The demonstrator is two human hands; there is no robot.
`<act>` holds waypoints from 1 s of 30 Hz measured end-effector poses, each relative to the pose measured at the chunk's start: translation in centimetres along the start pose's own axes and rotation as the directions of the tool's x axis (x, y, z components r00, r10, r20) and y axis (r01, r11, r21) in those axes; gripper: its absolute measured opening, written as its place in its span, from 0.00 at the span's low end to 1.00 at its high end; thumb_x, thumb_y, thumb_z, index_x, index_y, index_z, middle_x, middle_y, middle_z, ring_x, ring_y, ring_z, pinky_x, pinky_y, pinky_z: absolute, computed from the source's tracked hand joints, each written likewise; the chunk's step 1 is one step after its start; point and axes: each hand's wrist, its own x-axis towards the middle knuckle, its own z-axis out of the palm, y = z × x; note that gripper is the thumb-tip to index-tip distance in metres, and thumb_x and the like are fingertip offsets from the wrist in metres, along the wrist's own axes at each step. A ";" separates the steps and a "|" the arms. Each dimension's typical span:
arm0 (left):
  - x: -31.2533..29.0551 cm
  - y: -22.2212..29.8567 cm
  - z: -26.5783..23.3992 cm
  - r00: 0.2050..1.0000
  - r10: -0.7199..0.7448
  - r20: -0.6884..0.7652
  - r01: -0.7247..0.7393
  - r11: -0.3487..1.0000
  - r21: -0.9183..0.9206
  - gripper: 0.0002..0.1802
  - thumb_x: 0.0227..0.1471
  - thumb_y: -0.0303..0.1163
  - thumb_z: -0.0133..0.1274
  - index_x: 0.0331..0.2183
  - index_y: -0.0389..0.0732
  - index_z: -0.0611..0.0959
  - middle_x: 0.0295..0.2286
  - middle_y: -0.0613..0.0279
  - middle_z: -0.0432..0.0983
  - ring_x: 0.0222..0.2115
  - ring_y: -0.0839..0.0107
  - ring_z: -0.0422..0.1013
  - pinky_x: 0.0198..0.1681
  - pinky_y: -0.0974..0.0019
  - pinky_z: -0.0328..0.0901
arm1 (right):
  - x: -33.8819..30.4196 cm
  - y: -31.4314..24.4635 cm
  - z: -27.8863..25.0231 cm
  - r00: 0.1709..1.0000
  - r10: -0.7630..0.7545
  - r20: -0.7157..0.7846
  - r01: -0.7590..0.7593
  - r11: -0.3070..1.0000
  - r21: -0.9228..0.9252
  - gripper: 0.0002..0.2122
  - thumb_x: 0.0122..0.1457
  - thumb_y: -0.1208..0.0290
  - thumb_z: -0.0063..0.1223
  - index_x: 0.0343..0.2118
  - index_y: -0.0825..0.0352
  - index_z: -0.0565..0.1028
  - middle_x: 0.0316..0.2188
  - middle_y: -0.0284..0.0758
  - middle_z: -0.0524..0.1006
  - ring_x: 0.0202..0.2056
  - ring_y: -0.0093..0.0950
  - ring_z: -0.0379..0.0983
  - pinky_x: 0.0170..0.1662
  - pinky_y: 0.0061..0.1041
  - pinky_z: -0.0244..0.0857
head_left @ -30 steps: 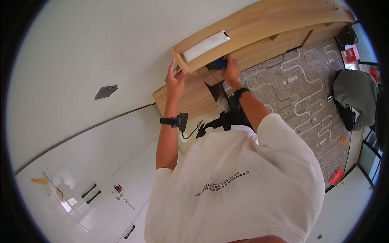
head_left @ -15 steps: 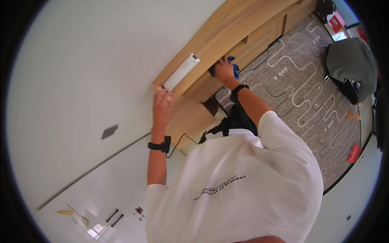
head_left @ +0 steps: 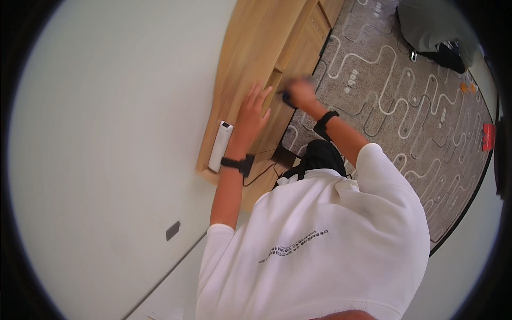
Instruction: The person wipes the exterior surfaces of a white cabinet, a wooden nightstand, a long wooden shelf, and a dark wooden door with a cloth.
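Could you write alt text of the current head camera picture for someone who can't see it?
A person's blurred right hand holds a dark blue item, too indistinct to identify, by a wooden cabinet, while the open left hand is over its top. A white oblong device lies there, to that hand's left; patterned carpet lies at right.

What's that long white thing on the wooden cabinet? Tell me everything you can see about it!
The long white case is a slim bar with straight sides, and it looks like smooth plastic. The end toward the top of the picture has a small dark patch. It lies lengthwise on the light-brown wooden cabinet, near its end and close to the white wall. The left hand reaches past it without gripping it; whether the wrist brushes it is hard to tell.
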 end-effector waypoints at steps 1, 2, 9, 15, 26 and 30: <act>1.2 -0.4 0.2 0.995 0.080 0.057 -0.082 0.996 0.034 0.36 0.49 0.27 0.59 0.59 0.47 0.67 0.62 0.53 0.55 0.64 0.53 0.50 0.64 0.50 0.50 | -0.5 0.7 -2.4 0.995 0.083 0.047 -0.080 0.995 -0.065 0.15 0.49 0.73 0.56 0.42 0.62 0.79 0.44 0.45 0.72 0.48 0.44 0.68 0.43 0.39 0.70; 2.5 -0.9 0.6 0.994 0.091 0.067 -0.093 0.995 0.025 0.36 0.49 0.27 0.59 0.59 0.47 0.67 0.62 0.53 0.55 0.64 0.53 0.50 0.64 0.50 0.50 | -0.4 2.2 -3.9 0.994 0.099 0.047 -0.096 0.993 -0.064 0.15 0.49 0.73 0.56 0.42 0.62 0.79 0.44 0.45 0.72 0.48 0.44 0.68 0.43 0.39 0.70; 6.1 -2.3 3.1 0.990 0.042 0.132 -0.064 0.984 0.168 0.38 0.48 0.36 0.61 0.60 0.53 0.66 0.64 0.59 0.52 0.65 0.59 0.48 0.66 0.50 0.44 | 9.1 8.3 -6.6 0.806 0.041 -0.590 0.042 0.991 0.126 0.24 0.42 0.77 0.64 0.47 0.56 0.76 0.43 0.37 0.72 0.48 0.43 0.67 0.47 0.39 0.64; 6.4 -3.1 2.5 0.986 -0.001 0.168 -0.019 0.993 0.114 0.32 0.47 0.37 0.60 0.56 0.52 0.73 0.63 0.57 0.55 0.65 0.57 0.50 0.65 0.46 0.45 | 17.5 12.3 -8.5 0.896 -0.171 -0.410 0.094 0.975 -0.201 0.21 0.61 0.72 0.46 0.57 0.66 0.68 0.52 0.47 0.70 0.57 0.45 0.62 0.62 0.44 0.52; 6.4 -3.6 4.7 0.982 -0.074 0.176 0.043 0.983 0.177 0.29 0.46 0.39 0.59 0.52 0.55 0.77 0.64 0.55 0.53 0.65 0.55 0.48 0.63 0.43 0.43 | 25.6 13.4 -7.7 0.830 -0.039 -0.556 -0.268 0.847 -0.459 0.13 0.57 0.63 0.49 0.40 0.60 0.81 0.51 0.38 0.71 0.54 0.37 0.64 0.56 0.48 0.53; 6.2 -3.8 5.2 0.980 -0.043 0.196 -0.003 0.974 0.226 0.27 0.46 0.39 0.58 0.51 0.55 0.78 0.64 0.52 0.51 0.66 0.53 0.46 0.62 0.41 0.43 | 26.1 12.1 -5.4 0.866 0.036 -0.498 -0.288 0.850 -0.440 0.14 0.60 0.59 0.46 0.42 0.54 0.82 0.54 0.37 0.69 0.57 0.36 0.62 0.59 0.49 0.49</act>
